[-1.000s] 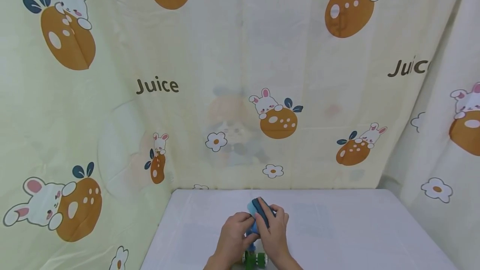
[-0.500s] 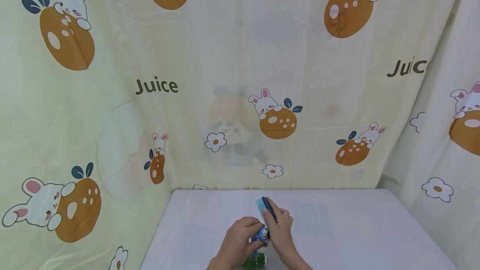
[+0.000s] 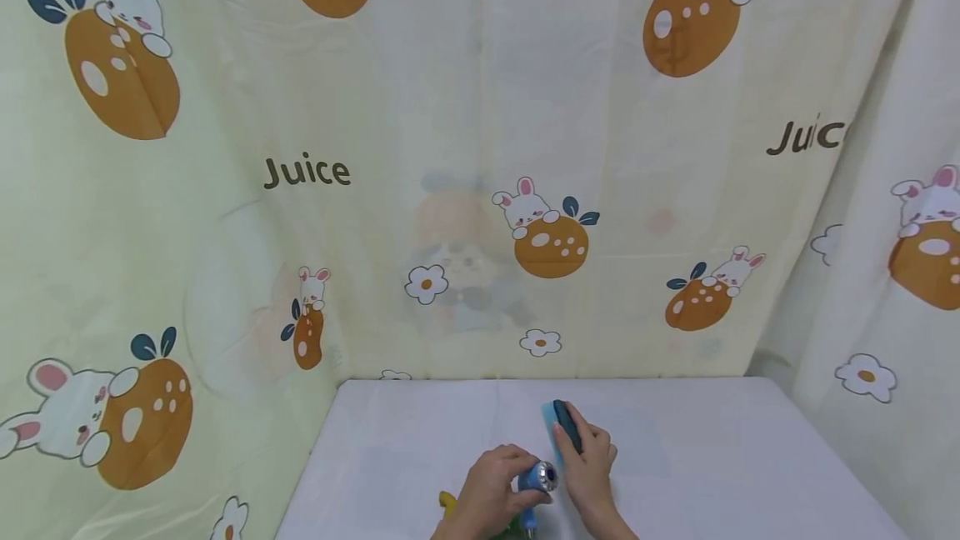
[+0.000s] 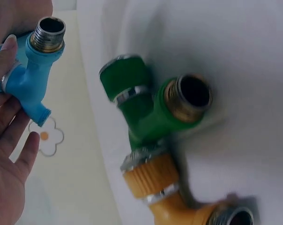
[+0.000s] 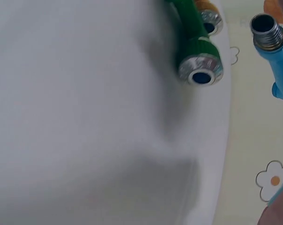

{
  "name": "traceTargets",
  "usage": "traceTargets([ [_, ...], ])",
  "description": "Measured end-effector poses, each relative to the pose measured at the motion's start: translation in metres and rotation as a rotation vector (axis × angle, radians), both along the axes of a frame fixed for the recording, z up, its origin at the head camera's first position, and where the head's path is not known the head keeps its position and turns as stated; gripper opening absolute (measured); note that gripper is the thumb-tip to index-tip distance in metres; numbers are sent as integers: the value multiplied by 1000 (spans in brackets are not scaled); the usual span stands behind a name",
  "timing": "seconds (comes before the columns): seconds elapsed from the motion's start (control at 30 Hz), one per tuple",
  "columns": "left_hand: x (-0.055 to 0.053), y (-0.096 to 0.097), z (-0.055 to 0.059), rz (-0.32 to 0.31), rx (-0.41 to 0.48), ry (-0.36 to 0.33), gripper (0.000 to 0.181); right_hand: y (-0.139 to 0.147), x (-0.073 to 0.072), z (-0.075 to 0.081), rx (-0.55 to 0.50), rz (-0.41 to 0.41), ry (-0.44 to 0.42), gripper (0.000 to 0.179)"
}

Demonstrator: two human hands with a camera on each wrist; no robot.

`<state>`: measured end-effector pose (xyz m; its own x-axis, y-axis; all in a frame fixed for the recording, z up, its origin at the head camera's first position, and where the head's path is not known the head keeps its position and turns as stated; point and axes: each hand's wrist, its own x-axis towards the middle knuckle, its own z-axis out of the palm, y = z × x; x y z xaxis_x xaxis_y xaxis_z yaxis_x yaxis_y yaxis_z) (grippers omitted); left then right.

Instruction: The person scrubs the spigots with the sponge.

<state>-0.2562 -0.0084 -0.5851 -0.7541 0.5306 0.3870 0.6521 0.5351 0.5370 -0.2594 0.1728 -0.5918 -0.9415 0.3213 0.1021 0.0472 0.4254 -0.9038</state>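
Note:
My left hand (image 3: 495, 486) grips a bright blue branched pipe fitting (image 3: 530, 478) above the table. In the left wrist view, the fitting (image 4: 36, 77) shows a threaded metal end and a short side spout. My right hand (image 3: 591, 473) holds a dark blue block with a light blue layer (image 3: 567, 427), just right of the fitting and apart from it; whether that layer is sponge or bristles I cannot tell. Below the left hand lie a green fitting (image 4: 146, 110) and an orange-yellow fitting (image 4: 155, 187), both with metal threads.
A white-covered table (image 3: 705, 448) spreads under both hands. Behind it hangs a pale curtain (image 3: 420, 107) printed with rabbits, fruit and flowers. Another curtain panel (image 3: 817, 332) closes off the right side.
The right hand has drawn the block off the fitting and moved right. My left hand has shifted slightly right, with the fitting's metal end now uncovered. More of the yellow fitting shows.

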Motion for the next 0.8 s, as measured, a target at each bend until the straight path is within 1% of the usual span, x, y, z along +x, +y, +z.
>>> traceTargets([
  [0.07, -1, 6, -1, -10, -41, -20, 32, 5, 0, -5, 25, -18, 25, 64],
  [0.17, -3, 16, -3, -26, -140, -32, 35, 12, 0, -11, 49, -40, 42, 63],
  [0.23, -3, 23, -4, -31, -224, -30, 36, 16, 1, -14, 56, -44, 37, 64],
  [0.3, -3, 28, -7, -24, -297, -26, 37, 20, 1, -16, 63, -41, 21, 65],
  [0.37, -4, 32, -12, -14, -349, -27, 36, 22, 2, -18, 68, -36, 15, 66],
  [0.5, -8, 39, -27, 6, -392, -50, 38, 24, 2, -19, 71, -40, 7, 65],
  [0.6, -11, 42, -37, 23, -441, -47, 39, 25, 1, -20, 75, -51, 3, 65],
  [0.63, -12, 43, -40, 29, -456, -57, 39, 25, 0, -21, 76, -54, 0, 64],
  [0.73, -14, 45, -45, 46, -489, -76, 39, 26, -1, -23, 90, -52, -8, 65],
  [0.8, -14, 47, -46, 54, -496, -105, 39, 27, -1, -24, 101, -48, -13, 65],
])
